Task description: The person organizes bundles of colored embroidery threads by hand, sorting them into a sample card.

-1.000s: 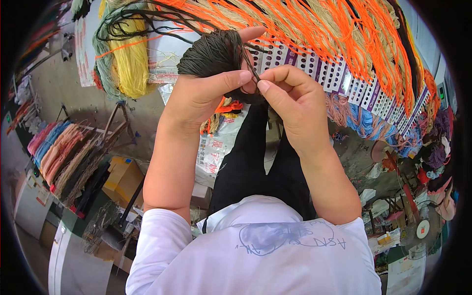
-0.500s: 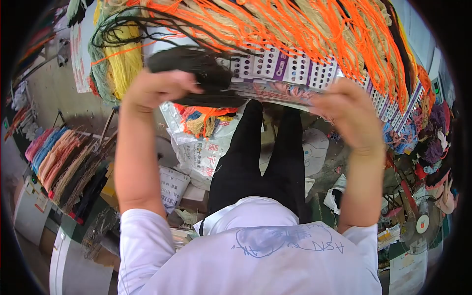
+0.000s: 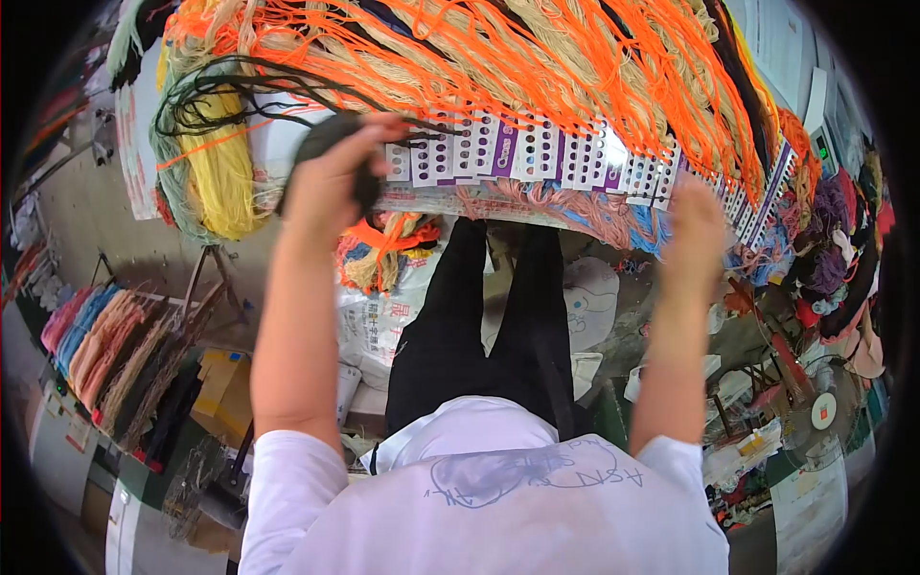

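Dark thread (image 3: 331,144) is bunched in my left hand (image 3: 335,177), whose fingers close round it at the left of the table. Thin dark strands (image 3: 230,94) loop away from it over a yellow skein (image 3: 226,158). My right hand (image 3: 696,216) is blurred at the table's front right, beside white punched cards (image 3: 647,180); its fingers are too smeared to read. A row of these cards with purple labels (image 3: 503,146) runs along the front, attached to beige and orange threads (image 3: 537,67). Pink and blue threads (image 3: 594,213) lie below the cards.
Skeins in pink, blue and brown (image 3: 105,345) hang on a rack at the left, near a cardboard box (image 3: 222,395). White printed bags (image 3: 374,321) lie under the table edge. A fan (image 3: 822,410) and dark cloth-like bundles (image 3: 832,249) are at the right.
The dark bundle is now in my left hand alone and looks more compact. My right hand has shifted slightly right and down. The view has moved a little, showing more of the cards.
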The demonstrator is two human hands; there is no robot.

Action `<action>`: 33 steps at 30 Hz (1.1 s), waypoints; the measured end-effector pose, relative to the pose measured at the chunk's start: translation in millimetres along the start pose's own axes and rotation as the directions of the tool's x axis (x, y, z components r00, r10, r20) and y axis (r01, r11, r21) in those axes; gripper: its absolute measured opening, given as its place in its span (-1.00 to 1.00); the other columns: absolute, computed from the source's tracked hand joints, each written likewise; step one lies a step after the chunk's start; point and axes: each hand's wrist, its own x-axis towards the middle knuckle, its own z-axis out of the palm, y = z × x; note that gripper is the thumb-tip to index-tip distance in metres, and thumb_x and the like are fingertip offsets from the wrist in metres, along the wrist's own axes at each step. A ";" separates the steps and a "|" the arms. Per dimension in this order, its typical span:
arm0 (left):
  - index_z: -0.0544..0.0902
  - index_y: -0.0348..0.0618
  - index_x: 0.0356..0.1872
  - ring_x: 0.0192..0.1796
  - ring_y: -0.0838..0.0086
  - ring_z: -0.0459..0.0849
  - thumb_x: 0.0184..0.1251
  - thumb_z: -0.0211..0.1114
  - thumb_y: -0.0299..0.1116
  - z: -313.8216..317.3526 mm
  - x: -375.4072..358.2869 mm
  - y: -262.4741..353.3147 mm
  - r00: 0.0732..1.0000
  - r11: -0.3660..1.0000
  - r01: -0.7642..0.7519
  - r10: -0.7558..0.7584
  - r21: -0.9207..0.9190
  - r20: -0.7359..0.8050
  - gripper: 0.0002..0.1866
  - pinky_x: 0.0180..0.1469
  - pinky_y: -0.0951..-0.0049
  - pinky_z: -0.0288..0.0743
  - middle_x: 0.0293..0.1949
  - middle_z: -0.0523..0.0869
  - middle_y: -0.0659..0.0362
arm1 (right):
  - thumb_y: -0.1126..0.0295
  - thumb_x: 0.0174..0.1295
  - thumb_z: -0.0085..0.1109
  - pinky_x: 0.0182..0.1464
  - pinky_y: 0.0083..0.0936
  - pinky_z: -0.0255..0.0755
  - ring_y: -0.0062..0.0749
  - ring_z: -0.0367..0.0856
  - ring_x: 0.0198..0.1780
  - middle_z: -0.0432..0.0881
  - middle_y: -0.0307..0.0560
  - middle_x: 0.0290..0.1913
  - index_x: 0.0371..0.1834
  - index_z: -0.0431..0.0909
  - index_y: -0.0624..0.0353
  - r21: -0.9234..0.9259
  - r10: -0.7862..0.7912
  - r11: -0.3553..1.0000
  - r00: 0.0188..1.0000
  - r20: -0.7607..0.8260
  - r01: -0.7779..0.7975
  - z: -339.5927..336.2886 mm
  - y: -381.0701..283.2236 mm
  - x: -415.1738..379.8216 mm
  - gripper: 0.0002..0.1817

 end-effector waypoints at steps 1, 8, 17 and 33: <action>0.61 -0.28 -0.08 -0.41 0.59 0.56 0.19 0.22 -0.47 28.3 6.8 -14.4 1.000 0.997 0.000 0.001 0.083 -0.017 -0.74 -0.28 0.61 0.44 -0.22 0.68 0.14 | 0.40 0.20 0.17 -0.30 -0.68 0.38 -0.63 0.50 -0.38 0.63 -0.28 -0.34 -0.15 0.63 0.21 0.050 -0.107 0.994 0.981 0.162 0.101 45.3 19.9 -5.9 -0.80; 0.63 -0.32 -0.25 -0.56 0.61 0.56 0.22 0.17 -0.46 69.5 36.4 -64.9 0.983 0.761 -0.132 0.183 0.635 -0.015 -0.83 -0.47 0.60 0.41 -0.49 0.66 0.21 | 0.40 -0.02 0.25 -0.36 -0.47 0.47 -0.36 0.61 -0.48 0.62 -0.12 -0.51 -0.49 0.62 0.16 -0.186 -0.282 0.921 0.916 0.287 0.342 170.8 31.3 -34.7 -0.91; 0.64 -0.25 -0.50 -0.60 0.61 0.47 0.20 0.27 -0.39 63.7 52.9 -61.6 0.989 0.907 0.139 -0.149 0.399 -0.006 -0.84 -0.49 0.58 0.31 -0.61 0.57 0.27 | 0.44 0.01 0.25 -0.35 -0.48 0.47 -0.31 0.60 -0.43 0.60 -0.15 -0.38 -0.41 0.65 0.17 -0.144 -0.548 0.783 0.781 0.300 0.605 166.4 34.3 -41.4 -0.91; 0.48 -0.21 -0.29 -0.23 0.18 0.65 0.26 -0.05 -0.35 8.1 18.7 -30.6 0.964 0.805 0.034 0.129 -0.593 0.231 -0.82 -0.06 0.26 0.51 -0.38 0.63 0.01 | 0.43 -0.04 0.24 -0.34 -0.34 0.47 -0.29 0.57 -0.27 0.47 -0.24 -0.35 -0.36 0.60 0.03 -0.464 -0.586 0.389 0.602 0.543 0.796 148.9 22.3 -21.1 -0.86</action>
